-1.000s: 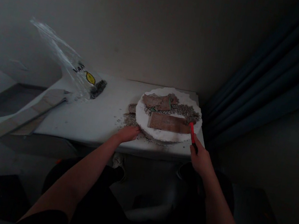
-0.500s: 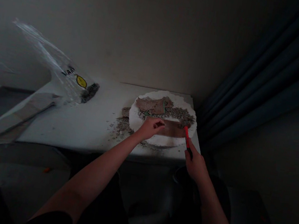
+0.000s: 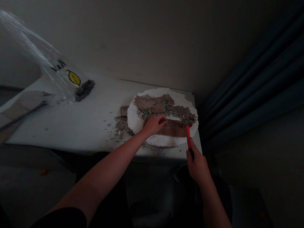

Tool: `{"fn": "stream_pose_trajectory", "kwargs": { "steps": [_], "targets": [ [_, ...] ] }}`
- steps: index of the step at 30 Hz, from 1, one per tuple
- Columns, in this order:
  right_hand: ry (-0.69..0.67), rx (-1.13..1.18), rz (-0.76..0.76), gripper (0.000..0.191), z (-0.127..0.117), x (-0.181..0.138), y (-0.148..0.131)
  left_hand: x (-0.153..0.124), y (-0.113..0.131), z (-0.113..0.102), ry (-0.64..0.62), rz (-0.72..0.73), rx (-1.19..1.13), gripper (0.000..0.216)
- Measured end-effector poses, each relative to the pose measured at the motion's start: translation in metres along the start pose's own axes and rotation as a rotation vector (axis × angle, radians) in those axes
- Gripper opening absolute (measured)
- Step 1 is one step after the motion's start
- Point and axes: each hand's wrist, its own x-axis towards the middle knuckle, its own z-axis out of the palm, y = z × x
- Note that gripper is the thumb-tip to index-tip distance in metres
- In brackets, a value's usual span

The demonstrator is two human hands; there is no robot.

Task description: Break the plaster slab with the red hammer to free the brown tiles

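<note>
My left hand [image 3: 154,124] is closed, with its fingers curled together over the left part of a flat brown strip [image 3: 174,129]. What those fingers hold, if anything, is too dark to make out. My right hand [image 3: 196,160] is wrapped round the black grip of a red-and-black-handled tool [image 3: 187,134]. Its dark head meets the strip's right end, and its exact kind is unclear. Beneath lies a white, rough-edged oval slab [image 3: 159,141]. Behind the strip, a cracked brown piece [image 3: 150,104] and grey crumbly rubble [image 3: 179,112] rest on the slab.
The white table [image 3: 73,125] carries scattered crumbs [image 3: 121,126] left of the slab. A clear plastic bag [image 3: 61,73] with a yellow print and dark contents stands farther left, near a long flat piece [image 3: 14,118]. A dark blue curtain [image 3: 258,88] hangs at right.
The view has shifted slightly, so the table and bag appear a little farther left. My left hand has moved slightly right along the strip. The tool stays in my right hand.
</note>
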Motion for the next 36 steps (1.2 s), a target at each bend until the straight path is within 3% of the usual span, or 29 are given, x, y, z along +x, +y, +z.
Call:
{"fn": "stream_pose_trajectory", "kwargs": {
  "steps": [15, 28, 36],
  "targets": [
    [0.013, -0.011, -0.021, 0.065, 0.001, 0.001, 0.003, -0.001, -0.003, 0.000, -0.035, 0.029, 0.015, 0.008],
    [0.025, -0.023, -0.005, 0.064, -0.002, 0.000, -0.004, -0.010, -0.007, 0.009, 0.012, 0.036, 0.031, 0.012],
    [0.031, 0.099, -0.127, 0.063, -0.014, -0.010, -0.047, -0.017, -0.009, 0.011, 0.084, -0.017, 0.007, 0.051]
  ]
}}
